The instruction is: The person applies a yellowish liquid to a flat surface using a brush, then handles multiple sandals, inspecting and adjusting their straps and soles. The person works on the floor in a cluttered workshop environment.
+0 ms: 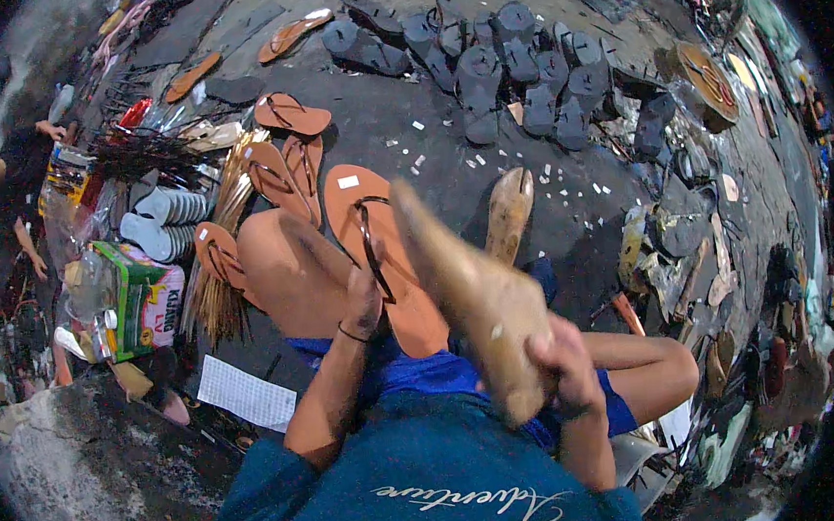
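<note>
A tan flip-flop [412, 312] with a dark strap and a white sticker leans upright before my lap. My left hand [365, 299] is closed at its left edge, fingers partly hidden behind it. My right hand [570, 364] grips the thick end of a wooden shoe last [500, 318], slightly blurred, its narrow tip pointing up and left past the flip-flop. A second wooden last [511, 209] lies on the floor beyond. Left of my knee sit more tan flip-flops [300, 115], one of them partly hidden by my leg.
Rows of black soles [480, 84] lie on the floor ahead. To the left are grey soles [155, 232], a bundle of thin sticks [227, 212], a green-and-pink box [141, 297] and a sticker sheet [246, 391]. A person [23, 174] is at the far left. Scraps [683, 220] litter the right.
</note>
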{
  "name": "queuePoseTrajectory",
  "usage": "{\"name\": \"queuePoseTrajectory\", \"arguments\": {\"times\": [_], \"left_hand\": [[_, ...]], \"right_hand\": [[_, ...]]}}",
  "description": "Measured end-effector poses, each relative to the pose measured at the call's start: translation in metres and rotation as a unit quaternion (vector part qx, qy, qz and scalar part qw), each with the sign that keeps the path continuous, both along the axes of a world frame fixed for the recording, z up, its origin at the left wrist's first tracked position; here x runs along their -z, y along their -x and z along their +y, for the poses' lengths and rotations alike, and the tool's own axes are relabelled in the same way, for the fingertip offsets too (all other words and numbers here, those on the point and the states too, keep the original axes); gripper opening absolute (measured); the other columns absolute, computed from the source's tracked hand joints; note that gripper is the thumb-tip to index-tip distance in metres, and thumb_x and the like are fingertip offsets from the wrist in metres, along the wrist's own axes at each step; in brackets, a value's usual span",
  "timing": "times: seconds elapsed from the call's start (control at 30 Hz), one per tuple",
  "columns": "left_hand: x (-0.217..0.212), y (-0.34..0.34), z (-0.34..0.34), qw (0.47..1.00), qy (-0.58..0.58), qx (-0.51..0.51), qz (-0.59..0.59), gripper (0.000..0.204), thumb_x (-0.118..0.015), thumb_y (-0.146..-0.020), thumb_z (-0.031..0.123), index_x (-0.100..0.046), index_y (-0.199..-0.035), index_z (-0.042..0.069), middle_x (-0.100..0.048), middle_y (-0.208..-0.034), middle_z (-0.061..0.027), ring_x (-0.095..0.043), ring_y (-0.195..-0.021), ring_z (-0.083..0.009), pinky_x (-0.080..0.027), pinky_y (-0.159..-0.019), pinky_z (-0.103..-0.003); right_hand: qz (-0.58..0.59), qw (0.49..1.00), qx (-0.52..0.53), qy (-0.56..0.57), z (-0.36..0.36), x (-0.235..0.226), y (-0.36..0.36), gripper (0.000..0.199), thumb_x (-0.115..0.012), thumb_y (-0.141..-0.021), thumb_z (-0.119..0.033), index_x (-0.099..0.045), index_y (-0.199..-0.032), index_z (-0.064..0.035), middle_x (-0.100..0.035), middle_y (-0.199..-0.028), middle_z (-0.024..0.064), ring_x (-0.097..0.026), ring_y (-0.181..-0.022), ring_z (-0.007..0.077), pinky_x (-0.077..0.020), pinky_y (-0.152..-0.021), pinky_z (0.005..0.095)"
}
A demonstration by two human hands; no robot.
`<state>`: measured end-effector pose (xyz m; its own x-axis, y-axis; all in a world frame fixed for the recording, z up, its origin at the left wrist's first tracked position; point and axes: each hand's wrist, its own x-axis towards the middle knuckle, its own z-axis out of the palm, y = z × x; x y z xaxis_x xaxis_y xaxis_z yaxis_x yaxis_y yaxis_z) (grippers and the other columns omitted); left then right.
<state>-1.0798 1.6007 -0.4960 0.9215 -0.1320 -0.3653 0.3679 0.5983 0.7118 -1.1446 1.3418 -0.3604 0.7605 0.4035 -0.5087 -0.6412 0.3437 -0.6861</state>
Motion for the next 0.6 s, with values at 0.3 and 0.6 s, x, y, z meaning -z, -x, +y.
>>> {"name": "queuePoseTrajectory", "arguments": {"times": [0.3, 0.6], "left_hand": [[-0.031, 0.041, -0.029, 0.971, 0.236, 0.021, -0.016, 0.096, -0.017, -0.079, 0.078, -0.027, -0.138, 0.004, -0.047, -0.127, -0.0245, -0.057, -0.103, -0.0304, -0.050, -0.086, -0.040], [-0.013, 0.042, -0.015, 0.959, 0.277, -0.054, 0.024, 0.096, -0.033, -0.077, 0.077, -0.027, -0.137, 0.002, -0.043, -0.131, -0.0224, -0.057, -0.101, -0.0337, -0.051, -0.085, -0.043]], "right_hand": [[-0.357, 0.794, -0.108, 0.480, 0.087, -0.003, 0.018, 0.063, -0.063, -0.081, -0.023, -0.036, -0.129, 0.0057, -0.050, -0.123, 0.0227, -0.053, -0.110, 0.0341, -0.0464, -0.089, 0.0380], [-0.445, 0.740, 0.013, 0.505, 0.131, 0.022, 0.003, 0.057, -0.065, -0.075, -0.013, -0.044, -0.125, 0.0056, -0.054, -0.117, 0.0231, -0.056, -0.106, 0.0342, -0.0487, -0.085, 0.0378]]}}
